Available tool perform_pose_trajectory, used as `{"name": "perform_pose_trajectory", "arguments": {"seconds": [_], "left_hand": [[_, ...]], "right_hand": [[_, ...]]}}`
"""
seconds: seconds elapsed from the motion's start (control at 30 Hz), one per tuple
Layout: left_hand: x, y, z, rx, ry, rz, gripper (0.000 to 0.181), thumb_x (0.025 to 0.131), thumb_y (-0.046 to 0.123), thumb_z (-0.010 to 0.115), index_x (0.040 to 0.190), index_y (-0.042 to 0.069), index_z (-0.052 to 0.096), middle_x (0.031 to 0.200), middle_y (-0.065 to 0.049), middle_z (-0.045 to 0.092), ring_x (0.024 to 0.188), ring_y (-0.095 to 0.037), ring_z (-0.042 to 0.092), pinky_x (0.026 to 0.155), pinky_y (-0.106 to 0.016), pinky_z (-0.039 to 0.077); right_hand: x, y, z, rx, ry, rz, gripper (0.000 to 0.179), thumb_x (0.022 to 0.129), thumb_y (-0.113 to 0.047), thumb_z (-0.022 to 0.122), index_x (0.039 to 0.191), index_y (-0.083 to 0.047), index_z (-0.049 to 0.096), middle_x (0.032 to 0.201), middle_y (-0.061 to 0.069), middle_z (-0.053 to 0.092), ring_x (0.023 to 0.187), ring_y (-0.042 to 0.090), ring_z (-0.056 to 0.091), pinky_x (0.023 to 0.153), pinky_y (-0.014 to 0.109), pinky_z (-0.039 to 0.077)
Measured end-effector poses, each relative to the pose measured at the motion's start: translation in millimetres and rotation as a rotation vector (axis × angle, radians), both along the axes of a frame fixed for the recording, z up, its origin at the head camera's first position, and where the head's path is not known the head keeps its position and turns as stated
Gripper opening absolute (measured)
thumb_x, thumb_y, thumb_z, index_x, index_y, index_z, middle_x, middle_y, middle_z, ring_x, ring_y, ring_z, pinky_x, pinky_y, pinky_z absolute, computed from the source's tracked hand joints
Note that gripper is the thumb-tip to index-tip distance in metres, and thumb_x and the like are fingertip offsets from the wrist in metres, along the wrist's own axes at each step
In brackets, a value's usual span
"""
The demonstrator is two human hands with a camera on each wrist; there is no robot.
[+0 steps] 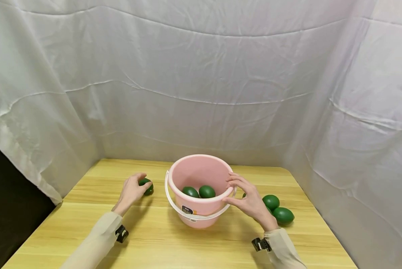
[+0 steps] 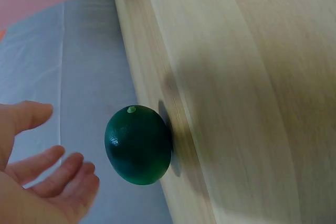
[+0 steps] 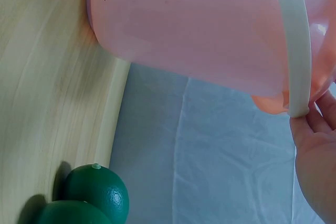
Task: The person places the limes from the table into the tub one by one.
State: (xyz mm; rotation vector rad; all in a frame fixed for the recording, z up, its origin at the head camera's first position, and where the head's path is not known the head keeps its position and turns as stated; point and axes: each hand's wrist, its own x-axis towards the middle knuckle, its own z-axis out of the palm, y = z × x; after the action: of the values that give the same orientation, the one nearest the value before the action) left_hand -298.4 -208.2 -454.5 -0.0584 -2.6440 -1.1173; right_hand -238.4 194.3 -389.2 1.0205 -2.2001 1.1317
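A pink bucket [image 1: 201, 209] with a white handle [image 1: 168, 194] stands upright on the table, two green limes [image 1: 206, 191] lying inside it. My right hand [image 1: 249, 201] pinches the bucket's right rim between thumb and fingers. In the right wrist view, that hand [image 3: 317, 150] sits at the rim beside the handle's end. Left of the bucket, my left hand [image 1: 133, 190] reaches over a single lime [image 1: 148, 186]. The left wrist view shows a gap between this lime [image 2: 139, 145] and the spread thumb and bent fingers of the hand [image 2: 47, 182].
Several more limes [image 1: 283, 216] lie on the wooden table [image 1: 153, 246] to the right, partly hidden behind my right hand. Pale cloth [image 1: 201, 93] hangs behind the table and along its sides. A dark area [image 1: 6, 209] shows at the far left.
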Motion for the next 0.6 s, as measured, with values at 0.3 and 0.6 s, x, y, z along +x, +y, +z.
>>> {"name": "perform_pose_trajectory", "arguments": {"seconds": [0.3, 0.6], "left_hand": [[-6.1, -0.3, -6.7, -0.073, -0.069, 0.04, 0.058, 0.088, 0.016, 0.069, 0.134, -0.011, 0.048, 0.128, -0.036, 0.053, 0.112, -0.048, 0.057, 0.093, -0.056, 0.052], [-15.0, -1.3, -15.6, -0.159, -0.091, 0.015, 0.062, 0.086, 0.022, 0.071, 0.133, -0.011, 0.048, 0.123, -0.037, 0.052, 0.104, -0.045, 0.056, 0.08, -0.052, 0.056]], "right_hand": [[-3.3, 1.2, -4.1, 0.01, -0.015, -0.03, 0.039, 0.068, -0.004, 0.087, 0.103, -0.007, 0.069, 0.126, 0.017, 0.062, 0.129, 0.045, 0.049, 0.111, 0.015, 0.033], [-25.7, 10.6, -29.2, -0.006, 0.002, -0.023, 0.044, 0.067, -0.008, 0.089, 0.105, -0.014, 0.069, 0.127, 0.015, 0.062, 0.132, 0.038, 0.048, 0.113, 0.016, 0.031]]}}
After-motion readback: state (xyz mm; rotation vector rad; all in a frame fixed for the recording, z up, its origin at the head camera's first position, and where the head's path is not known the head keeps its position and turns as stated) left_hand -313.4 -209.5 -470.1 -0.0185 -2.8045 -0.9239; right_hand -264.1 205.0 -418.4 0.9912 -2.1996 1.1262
